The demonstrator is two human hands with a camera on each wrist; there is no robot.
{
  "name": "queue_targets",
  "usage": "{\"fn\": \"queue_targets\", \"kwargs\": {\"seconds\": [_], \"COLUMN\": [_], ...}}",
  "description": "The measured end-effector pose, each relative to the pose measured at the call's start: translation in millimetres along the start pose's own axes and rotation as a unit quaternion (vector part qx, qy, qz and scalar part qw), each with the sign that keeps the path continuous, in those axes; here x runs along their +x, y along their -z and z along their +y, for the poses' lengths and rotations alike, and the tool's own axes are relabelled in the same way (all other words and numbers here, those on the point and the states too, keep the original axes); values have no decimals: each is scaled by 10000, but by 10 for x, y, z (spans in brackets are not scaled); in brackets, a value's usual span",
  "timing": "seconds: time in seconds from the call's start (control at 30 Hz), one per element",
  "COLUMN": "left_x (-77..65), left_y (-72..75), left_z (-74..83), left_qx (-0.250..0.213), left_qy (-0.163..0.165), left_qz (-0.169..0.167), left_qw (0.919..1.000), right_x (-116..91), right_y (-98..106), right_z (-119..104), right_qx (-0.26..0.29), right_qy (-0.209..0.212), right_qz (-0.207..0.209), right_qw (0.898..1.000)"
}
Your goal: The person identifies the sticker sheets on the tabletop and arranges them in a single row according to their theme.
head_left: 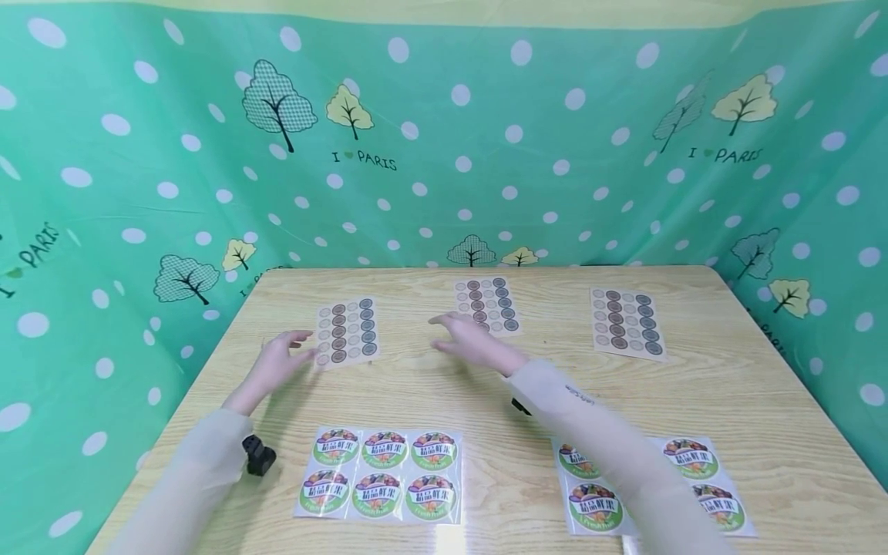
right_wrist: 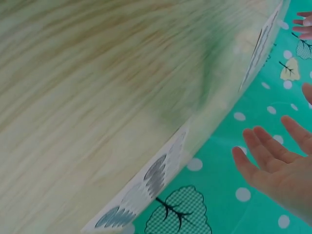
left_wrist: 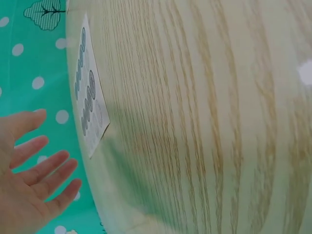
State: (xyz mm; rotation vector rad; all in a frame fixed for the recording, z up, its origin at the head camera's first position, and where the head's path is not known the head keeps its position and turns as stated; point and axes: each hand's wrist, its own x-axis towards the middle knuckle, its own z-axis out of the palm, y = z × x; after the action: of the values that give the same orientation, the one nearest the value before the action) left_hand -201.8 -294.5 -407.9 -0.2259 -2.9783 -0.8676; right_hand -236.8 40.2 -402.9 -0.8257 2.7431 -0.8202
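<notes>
My left hand (head_left: 276, 361) hovers just left of a sheet of round stickers (head_left: 347, 333), its fingers spread and holding nothing. In the left wrist view the same hand (left_wrist: 36, 173) shows an empty palm with fingers apart. My right hand (head_left: 472, 339) is over the table in front of the middle sticker sheet (head_left: 489, 307), overlapping its lower left corner in the head view. Relaxed, parted fingers show on the right hand (right_wrist: 278, 158) in the right wrist view, with nothing in them.
A third round-sticker sheet (head_left: 627, 322) lies at the back right of the wooden table (head_left: 430, 393). Nearer lie two sheets of fruit labels, one front left (head_left: 378, 474) and one front right (head_left: 595, 507), partly under my right forearm. A green dotted curtain (head_left: 430, 139) surrounds the table.
</notes>
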Motion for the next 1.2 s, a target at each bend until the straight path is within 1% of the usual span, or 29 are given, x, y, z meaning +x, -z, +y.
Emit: {"fn": "queue_targets", "kwargs": {"seconds": [0.2, 0.3, 0.47, 0.67, 0.8, 0.93, 1.2], "left_x": [63, 99, 156, 220, 258, 285, 337], "left_y": [-32, -55, -94, -135, -164, -193, -205], "left_z": [-62, -96, -132, -160, -197, -231, -227], "left_qx": [-165, -242, -379, -555, -618, -707, -1069], "left_qy": [177, 261, 350, 533, 615, 772, 1203], "left_qz": [18, 41, 77, 43, 68, 86, 77], "left_qw": [9997, 9994, 9986, 9970, 9962, 9945, 9869], "right_x": [166, 257, 403, 554, 613, 669, 757], "right_y": [-106, -169, -276, -394, -459, -529, -643], "right_z": [-112, -170, -252, -326, -369, -390, -433], "right_qx": [257, 354, 720, 1013, 1462, 1919, 2422], "right_qy": [30, 78, 90, -56, -280, -561, -1056], "right_qz": [-234, -265, -285, -344, -348, -299, -17], "right_qw": [9994, 9990, 9970, 9942, 9883, 9794, 9645]}}
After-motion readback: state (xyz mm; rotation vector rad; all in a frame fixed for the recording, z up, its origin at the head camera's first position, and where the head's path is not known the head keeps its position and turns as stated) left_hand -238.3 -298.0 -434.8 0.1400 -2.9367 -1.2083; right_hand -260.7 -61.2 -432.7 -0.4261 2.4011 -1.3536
